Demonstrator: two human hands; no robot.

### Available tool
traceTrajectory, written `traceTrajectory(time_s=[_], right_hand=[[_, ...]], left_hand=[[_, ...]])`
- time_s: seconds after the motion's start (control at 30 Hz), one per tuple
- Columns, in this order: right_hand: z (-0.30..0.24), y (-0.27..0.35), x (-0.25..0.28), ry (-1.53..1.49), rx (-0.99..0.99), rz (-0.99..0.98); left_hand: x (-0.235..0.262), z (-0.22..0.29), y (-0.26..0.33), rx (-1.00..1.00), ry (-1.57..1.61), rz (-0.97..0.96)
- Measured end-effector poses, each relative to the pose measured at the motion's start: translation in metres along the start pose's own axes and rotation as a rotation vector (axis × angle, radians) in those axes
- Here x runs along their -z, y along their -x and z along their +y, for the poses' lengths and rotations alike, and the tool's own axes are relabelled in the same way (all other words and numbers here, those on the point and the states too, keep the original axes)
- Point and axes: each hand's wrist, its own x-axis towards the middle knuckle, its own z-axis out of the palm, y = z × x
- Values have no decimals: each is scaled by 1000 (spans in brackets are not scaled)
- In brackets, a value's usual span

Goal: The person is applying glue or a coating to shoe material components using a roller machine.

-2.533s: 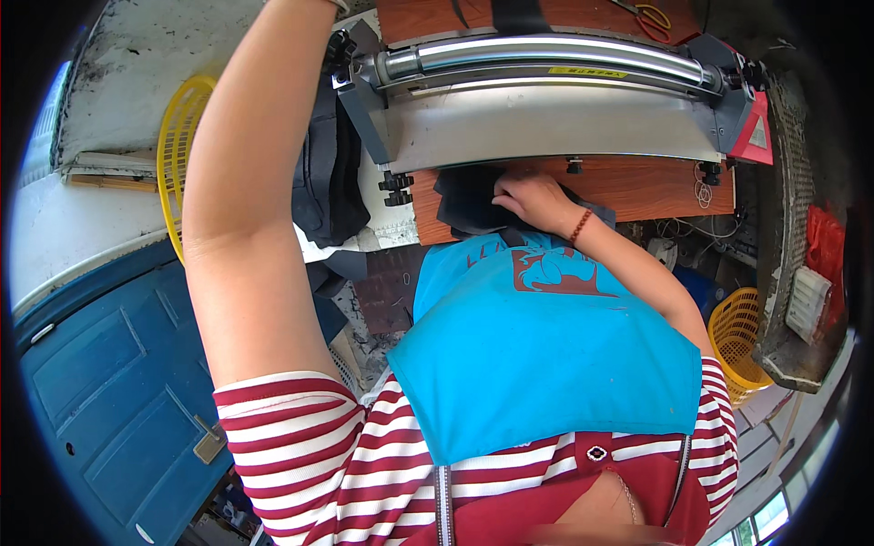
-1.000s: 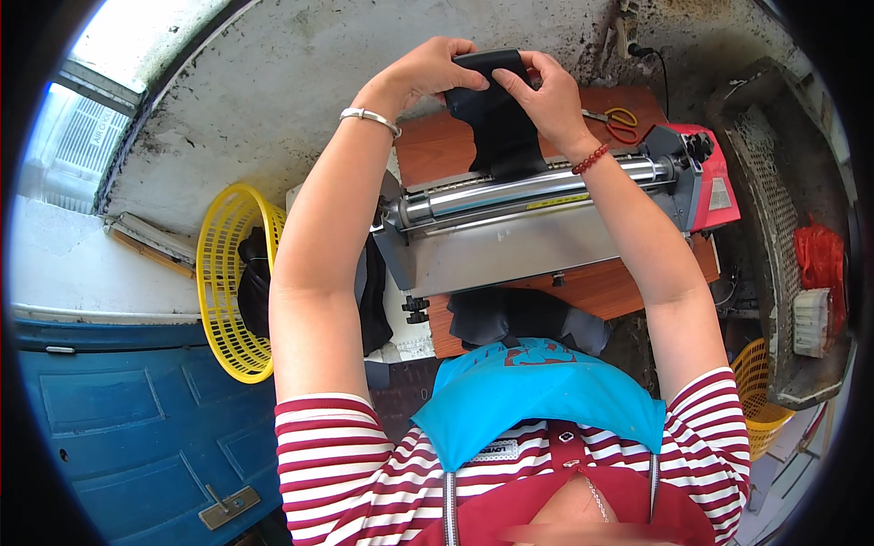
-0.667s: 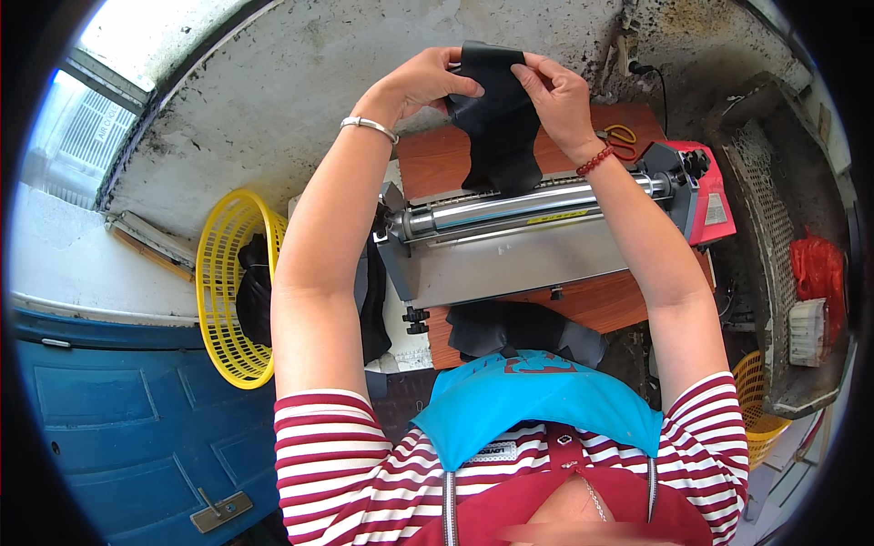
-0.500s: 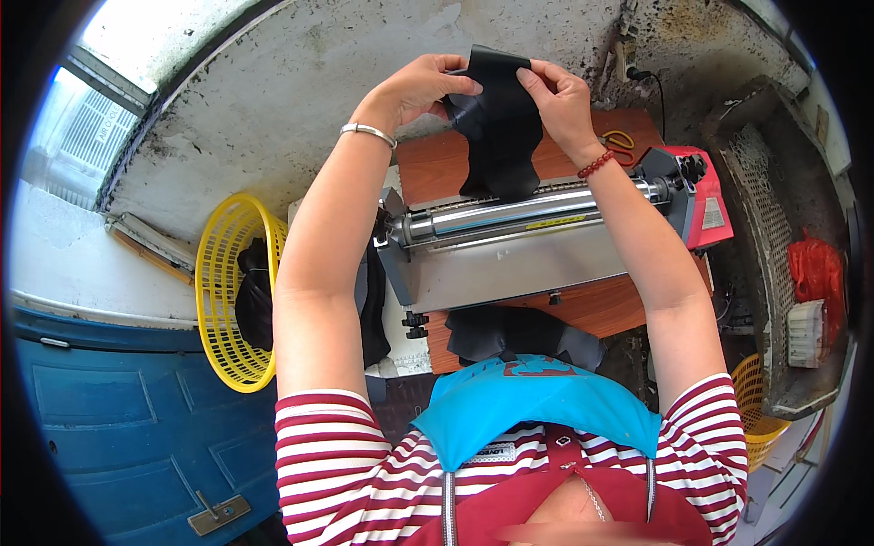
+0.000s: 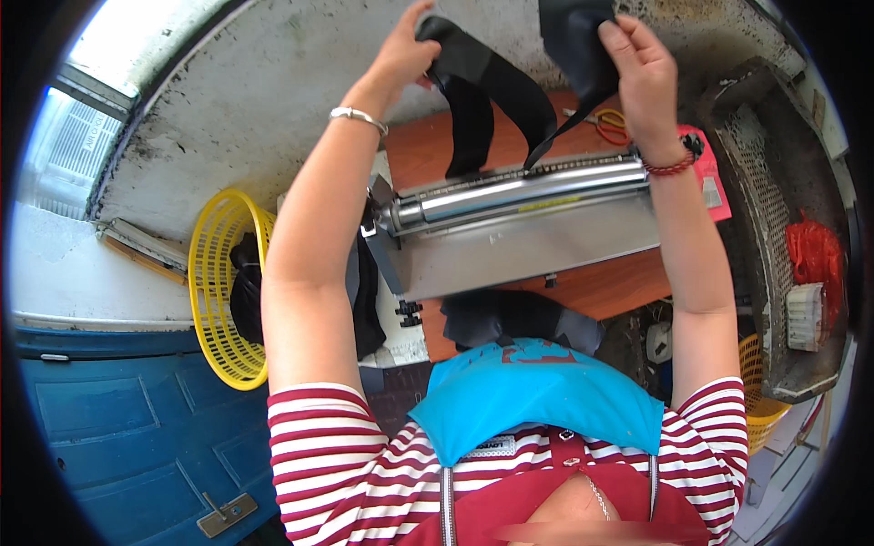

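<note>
Both hands are raised above a roller machine (image 5: 537,196) with shiny metal rollers. My left hand (image 5: 401,59) pinches the end of a long, curved black leather-like piece (image 5: 492,77); a second black tail hangs below that hand. My right hand (image 5: 648,82) grips another black sheet part (image 5: 578,45) between thumb and fingers, and its narrow end dangles down near the rollers. Whether the two parts are joined near their lower ends I cannot tell. The upper edge of the right one runs out of view.
Orange-handled scissors (image 5: 612,126) lie behind the machine on the wooden tabletop (image 5: 419,146). More black pieces (image 5: 514,318) rest at the near edge. A yellow basket (image 5: 205,291) with black material stands left; a metal trough (image 5: 774,227) with a red bag (image 5: 813,250) is at right.
My hands have moved apart and upward, the right one further right. The black material, bunched together between them before, is now spread into separate hanging lengths.
</note>
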Motion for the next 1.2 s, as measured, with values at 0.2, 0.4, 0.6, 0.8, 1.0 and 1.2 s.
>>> traceTrajectory(time_s=[0.2, 0.4, 0.6, 0.8, 1.0, 1.2], right_hand=[[-85, 50, 29, 69, -167, -71], [-71, 129, 46, -62, -484, -392], [48, 228, 23, 118, -897, -453], [45, 221, 9, 196, -828, -439], [45, 221, 11, 158, -882, -453], [46, 222, 13, 165, -868, -449]], left_hand=[[1, -6, -8, -320, -145, 169], [-32, -45, 4, -595, -658, 166], [-86, -104, 42, -421, -845, -281], [-80, -117, 51, -192, -718, -437], [-74, -95, 46, -114, -651, -370], [-70, -90, 42, 11, -413, -219]])
